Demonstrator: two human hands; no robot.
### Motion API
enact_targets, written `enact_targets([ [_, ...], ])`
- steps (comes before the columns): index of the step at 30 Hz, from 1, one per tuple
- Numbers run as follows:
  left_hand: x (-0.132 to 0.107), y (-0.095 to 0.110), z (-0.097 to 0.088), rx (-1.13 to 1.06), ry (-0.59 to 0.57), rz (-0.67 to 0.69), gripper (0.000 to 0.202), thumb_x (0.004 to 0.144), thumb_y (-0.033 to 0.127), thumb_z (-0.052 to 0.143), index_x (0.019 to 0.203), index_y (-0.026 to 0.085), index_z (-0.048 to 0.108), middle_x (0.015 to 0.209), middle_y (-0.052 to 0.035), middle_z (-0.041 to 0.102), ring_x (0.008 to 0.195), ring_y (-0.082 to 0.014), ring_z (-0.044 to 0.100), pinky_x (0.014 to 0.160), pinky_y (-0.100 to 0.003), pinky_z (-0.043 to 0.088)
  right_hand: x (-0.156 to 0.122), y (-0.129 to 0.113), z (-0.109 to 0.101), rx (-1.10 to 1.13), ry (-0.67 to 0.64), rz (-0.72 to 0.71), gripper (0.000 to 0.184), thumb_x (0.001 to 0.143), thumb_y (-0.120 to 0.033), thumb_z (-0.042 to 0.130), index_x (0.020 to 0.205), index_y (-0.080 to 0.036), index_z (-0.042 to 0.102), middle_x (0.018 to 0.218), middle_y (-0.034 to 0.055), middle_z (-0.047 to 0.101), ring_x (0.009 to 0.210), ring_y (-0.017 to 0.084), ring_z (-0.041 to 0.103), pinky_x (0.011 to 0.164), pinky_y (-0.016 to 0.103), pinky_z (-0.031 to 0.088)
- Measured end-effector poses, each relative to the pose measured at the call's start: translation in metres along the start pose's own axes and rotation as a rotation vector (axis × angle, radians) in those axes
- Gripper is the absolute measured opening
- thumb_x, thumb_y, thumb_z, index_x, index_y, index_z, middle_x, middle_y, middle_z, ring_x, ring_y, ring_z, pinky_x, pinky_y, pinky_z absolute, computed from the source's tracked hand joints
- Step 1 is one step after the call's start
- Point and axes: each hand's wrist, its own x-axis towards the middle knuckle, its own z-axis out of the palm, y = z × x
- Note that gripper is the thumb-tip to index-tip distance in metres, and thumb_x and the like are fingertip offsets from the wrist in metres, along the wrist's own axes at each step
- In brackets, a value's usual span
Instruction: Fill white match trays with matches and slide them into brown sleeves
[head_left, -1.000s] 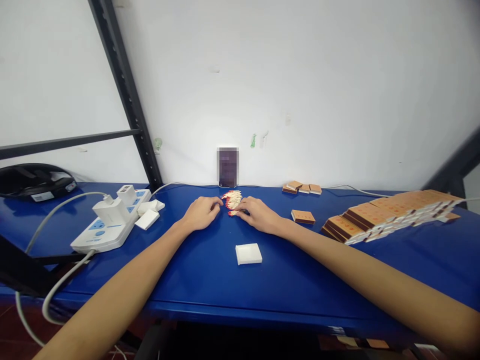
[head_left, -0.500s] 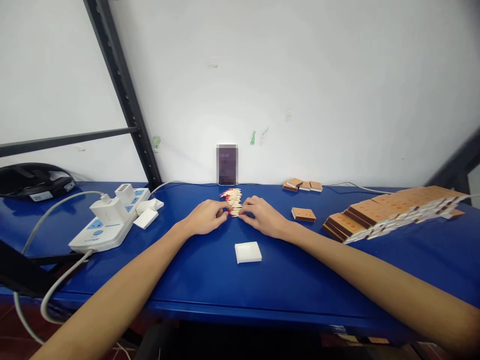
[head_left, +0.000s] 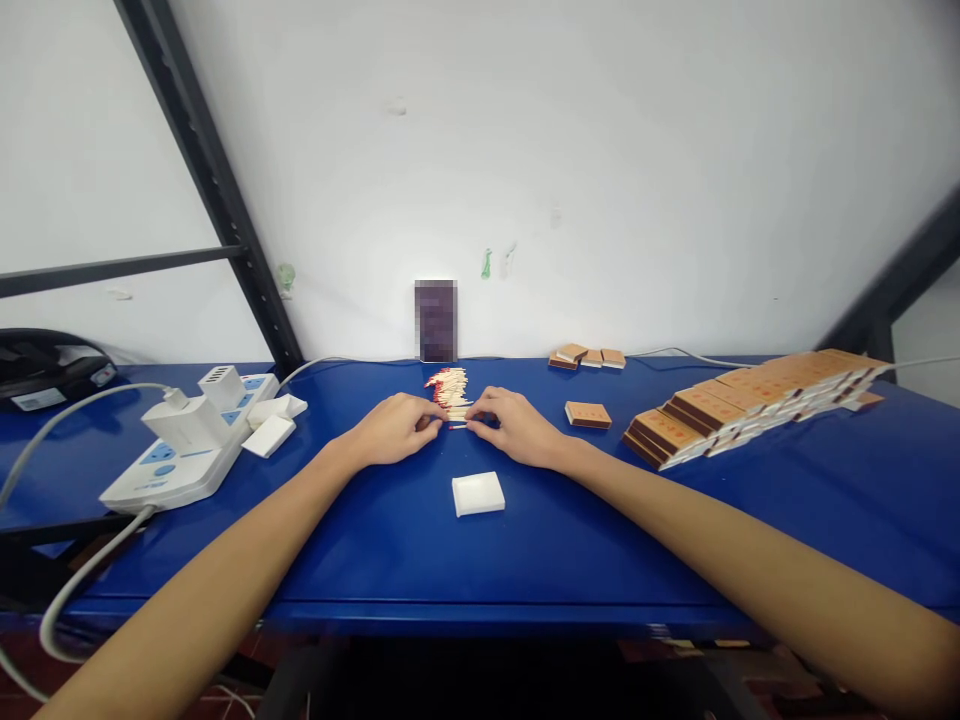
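Observation:
A pile of wooden matches [head_left: 451, 385] with red heads mostly to the left lies on the blue table. My left hand [head_left: 396, 428] is at the pile's left near side, thumb and forefinger closed against match ends. Opposite it, my right hand [head_left: 516, 424] has its thumb and forefinger closed at the right ends. One loose match [head_left: 457, 428] lies crosswise between the fingertips, slightly apart from the pile. Closer to me sits a white matchbox tray [head_left: 478, 494]. What lies inside each pinch is partly hidden.
Stacked matchboxes [head_left: 720, 400] stand at right, with a single matchbox [head_left: 588, 415] nearer my right hand and several small boxes [head_left: 592, 357] by the wall. At left are a power strip [head_left: 187, 455] with chargers and white trays [head_left: 270, 437]. A pixelated dark panel [head_left: 436, 320] leans on the wall.
The whole view has shifted, so things appear further left. My hands stay by the pile; a single match now shows apart at its near end between my fingertips.

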Motion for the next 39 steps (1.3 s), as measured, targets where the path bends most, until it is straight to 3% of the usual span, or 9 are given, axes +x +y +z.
enact_targets([
  [7,0.0,0.0,0.002,-0.011,0.012,-0.024,0.031,0.086,0.028,0.045,0.101,0.021,0.071,0.068,-0.0002,0.066,0.057,-0.0131,0.053,0.058,-0.024,0.036,0.004,0.001,-0.001,0.006,-0.023,-0.055,0.015,0.09,-0.022,0.055,0.095,-0.018,0.069,0.087,0.0055,0.059,0.081,0.017,0.053,0.074,0.029,0.04],
  [14,0.004,-0.008,0.001,-0.046,0.334,-0.337,0.029,0.086,0.034,0.044,0.077,0.017,0.066,0.057,0.0012,0.056,0.054,-0.0135,0.049,0.056,-0.025,0.033,0.005,0.003,-0.001,0.131,-0.014,0.024,0.008,0.086,-0.021,0.059,0.083,-0.016,0.065,0.08,0.0022,0.059,0.071,0.013,0.05,0.068,0.025,0.039],
  [23,0.007,-0.004,0.005,-0.333,0.477,-0.216,0.036,0.089,0.043,0.042,0.066,0.016,0.05,0.056,0.0048,0.037,0.053,-0.009,0.033,0.052,-0.023,0.027,-0.001,-0.006,-0.01,0.25,-0.091,0.051,0.009,0.083,-0.019,0.059,0.077,-0.017,0.066,0.077,0.0016,0.06,0.069,0.012,0.051,0.065,0.025,0.04],
  [26,0.005,0.0,0.005,-0.343,0.477,-0.188,0.04,0.09,0.046,0.041,0.067,0.016,0.052,0.055,0.0044,0.037,0.052,-0.0094,0.033,0.051,-0.023,0.027,-0.005,-0.009,-0.011,0.269,-0.088,0.031,0.008,0.082,-0.02,0.059,0.078,-0.017,0.065,0.078,0.0013,0.06,0.07,0.012,0.052,0.065,0.024,0.041],
  [29,0.002,0.003,0.002,-0.185,0.398,-0.189,0.044,0.093,0.048,0.033,0.074,0.017,0.058,0.057,0.0026,0.045,0.053,-0.0118,0.04,0.056,-0.024,0.03,-0.001,-0.006,-0.009,0.223,-0.04,0.061,0.009,0.085,-0.021,0.057,0.081,-0.017,0.065,0.077,0.0008,0.058,0.067,0.011,0.051,0.064,0.024,0.039],
  [34,-0.002,0.003,-0.001,0.096,0.245,-0.36,0.054,0.097,0.048,0.015,0.089,0.022,0.061,0.066,-0.0025,0.058,0.067,-0.0208,0.054,0.062,-0.028,0.032,0.012,0.004,0.0,0.131,-0.005,0.037,0.01,0.086,-0.019,0.056,0.083,-0.017,0.065,0.073,0.0001,0.056,0.065,0.011,0.049,0.063,0.024,0.036],
  [39,-0.001,-0.003,-0.001,-0.026,0.223,-0.417,0.054,0.097,0.032,0.009,0.084,0.021,0.059,0.068,-0.0028,0.059,0.065,-0.0198,0.055,0.064,-0.031,0.037,0.013,0.006,0.004,0.094,-0.02,0.035,0.011,0.086,-0.019,0.055,0.08,-0.017,0.063,0.072,0.0006,0.056,0.066,0.012,0.049,0.063,0.024,0.035],
])
